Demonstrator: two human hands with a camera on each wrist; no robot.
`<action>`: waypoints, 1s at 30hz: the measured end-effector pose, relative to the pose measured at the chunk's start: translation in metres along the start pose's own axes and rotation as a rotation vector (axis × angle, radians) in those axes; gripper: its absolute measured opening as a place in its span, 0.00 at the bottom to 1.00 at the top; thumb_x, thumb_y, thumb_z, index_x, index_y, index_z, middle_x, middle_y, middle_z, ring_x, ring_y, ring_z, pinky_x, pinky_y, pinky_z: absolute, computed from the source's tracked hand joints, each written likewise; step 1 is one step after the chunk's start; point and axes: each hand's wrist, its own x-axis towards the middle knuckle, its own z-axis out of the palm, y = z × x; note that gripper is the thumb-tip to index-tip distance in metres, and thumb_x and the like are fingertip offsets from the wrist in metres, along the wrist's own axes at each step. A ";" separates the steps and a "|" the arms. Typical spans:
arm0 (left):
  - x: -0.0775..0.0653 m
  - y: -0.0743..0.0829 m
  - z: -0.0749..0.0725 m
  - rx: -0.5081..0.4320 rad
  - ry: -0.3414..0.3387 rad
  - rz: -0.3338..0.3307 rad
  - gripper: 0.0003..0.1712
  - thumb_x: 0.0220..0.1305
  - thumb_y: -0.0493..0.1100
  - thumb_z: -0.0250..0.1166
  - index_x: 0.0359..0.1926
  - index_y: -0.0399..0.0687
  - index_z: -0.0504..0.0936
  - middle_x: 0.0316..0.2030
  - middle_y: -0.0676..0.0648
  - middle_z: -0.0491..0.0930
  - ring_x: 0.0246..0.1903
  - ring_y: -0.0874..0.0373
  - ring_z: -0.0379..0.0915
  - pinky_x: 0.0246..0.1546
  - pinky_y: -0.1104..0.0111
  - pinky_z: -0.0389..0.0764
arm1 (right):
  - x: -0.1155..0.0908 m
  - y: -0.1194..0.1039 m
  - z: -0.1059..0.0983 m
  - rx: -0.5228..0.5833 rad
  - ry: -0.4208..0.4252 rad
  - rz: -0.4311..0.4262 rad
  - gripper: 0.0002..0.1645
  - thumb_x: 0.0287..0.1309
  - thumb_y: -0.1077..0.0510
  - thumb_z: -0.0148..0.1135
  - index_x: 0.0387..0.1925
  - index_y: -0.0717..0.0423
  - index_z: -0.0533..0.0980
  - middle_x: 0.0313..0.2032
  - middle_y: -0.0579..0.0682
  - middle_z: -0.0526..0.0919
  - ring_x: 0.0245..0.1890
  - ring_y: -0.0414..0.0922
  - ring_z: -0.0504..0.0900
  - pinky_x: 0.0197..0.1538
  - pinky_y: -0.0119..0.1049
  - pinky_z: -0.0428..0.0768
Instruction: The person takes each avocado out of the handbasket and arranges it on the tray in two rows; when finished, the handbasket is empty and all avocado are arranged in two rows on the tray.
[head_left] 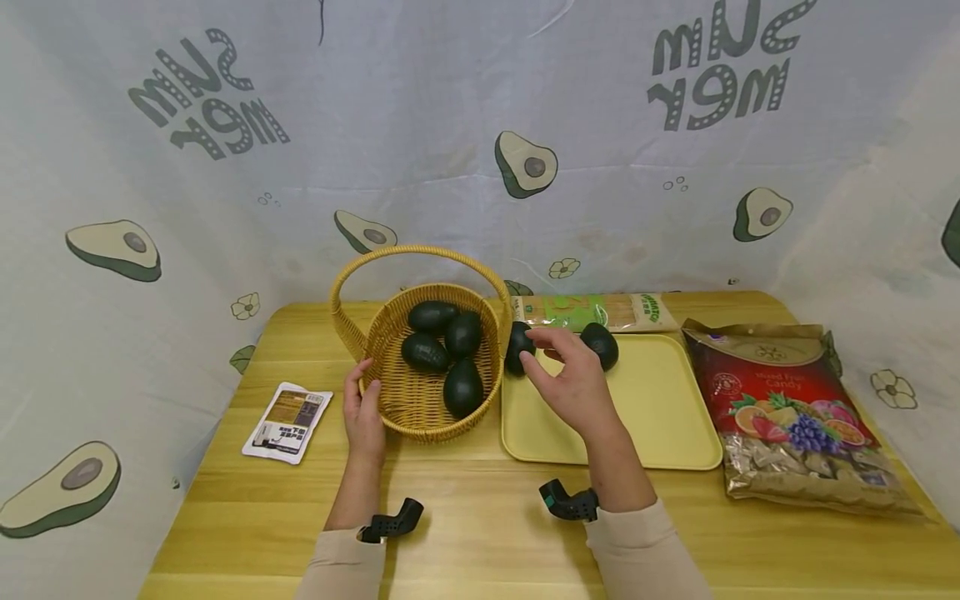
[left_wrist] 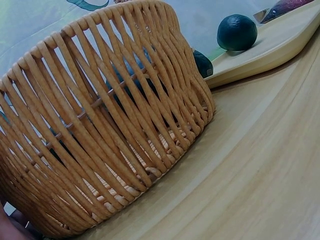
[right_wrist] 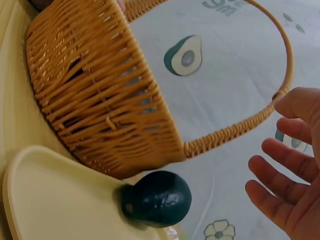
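A yellow wicker basket (head_left: 431,429) with a tall hoop handle stands left of centre, holding several dark green avocados (head_left: 462,389). My left hand (head_left: 365,417) holds its left side, thumb at the rim. To the right, a pale yellow tray (head_left: 660,417) carries two more avocados. One tray avocado (right_wrist: 157,199) lies beside the basket, partly behind my right hand (head_left: 573,385) in the head view; the other avocado (head_left: 602,345) is farther right. Over the tray, my right hand has its fingers loosely bent, with nothing held between them.
A long clear and green packet (head_left: 592,311) lies behind the tray. The red and gold candy bag (head_left: 802,417) is to its right. A small white pouch (head_left: 287,422) lies left of the basket. A printed curtain (head_left: 450,100) hangs behind the table.
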 end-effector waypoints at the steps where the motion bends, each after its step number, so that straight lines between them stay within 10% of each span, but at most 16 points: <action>1: 0.000 0.000 0.000 0.000 -0.003 0.001 0.21 0.76 0.34 0.46 0.66 0.37 0.68 0.73 0.42 0.61 0.75 0.53 0.52 0.62 0.81 0.62 | 0.000 -0.002 0.001 0.004 0.002 -0.015 0.20 0.65 0.59 0.68 0.57 0.56 0.80 0.55 0.56 0.83 0.56 0.54 0.82 0.61 0.53 0.80; 25: 0.002 -0.006 -0.004 0.013 -0.012 -0.003 0.22 0.78 0.37 0.46 0.68 0.37 0.67 0.74 0.43 0.60 0.76 0.51 0.50 0.63 0.79 0.62 | -0.006 -0.019 0.035 -0.004 -0.121 -0.125 0.16 0.63 0.57 0.70 0.52 0.53 0.83 0.48 0.52 0.86 0.48 0.54 0.83 0.51 0.53 0.83; 30: 0.002 -0.005 -0.003 0.009 -0.015 -0.001 0.21 0.77 0.38 0.47 0.67 0.39 0.68 0.75 0.43 0.60 0.78 0.51 0.47 0.73 0.65 0.55 | -0.006 -0.018 0.036 -0.005 -0.149 -0.096 0.17 0.63 0.56 0.69 0.53 0.53 0.83 0.50 0.54 0.85 0.49 0.54 0.83 0.52 0.54 0.82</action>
